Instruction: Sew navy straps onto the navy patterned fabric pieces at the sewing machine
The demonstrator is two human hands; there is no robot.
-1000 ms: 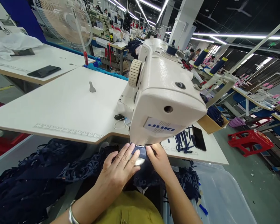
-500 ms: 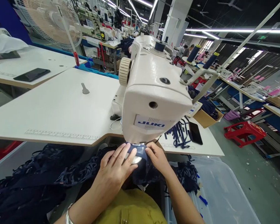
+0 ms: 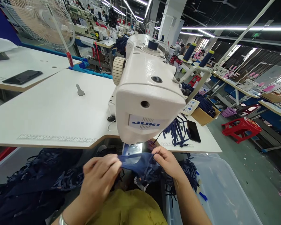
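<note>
A white JUKI sewing machine (image 3: pixel 145 93) stands on a white table (image 3: pixel 48 109) straight ahead. Just below its head, both my hands hold a small piece of navy fabric (image 3: pixel 137 162) stretched between them. My left hand (image 3: pixel 100 178) pinches its left end with curled fingers. My right hand (image 3: pixel 167 162) grips its right end. The piece is lifted off the machine bed, under the lit needle area (image 3: pixel 133 148). Whether the fabric still touches the needle plate is unclear.
Heaps of navy lace fabric (image 3: pixel 32 181) fill a bin at lower left. A clear plastic bin (image 3: pixel 215 193) sits lower right. A black phone (image 3: pixel 193 131) and navy straps (image 3: pixel 176 131) lie on the table's right end. A fan (image 3: pixel 40 22), a red stool (image 3: pixel 238 128) and other workstations stand behind.
My hands were flat, pressing the fabric under the machine head. Now they have pulled back toward me and lifted the navy piece, pinched between them. The view has swung slightly right.
</note>
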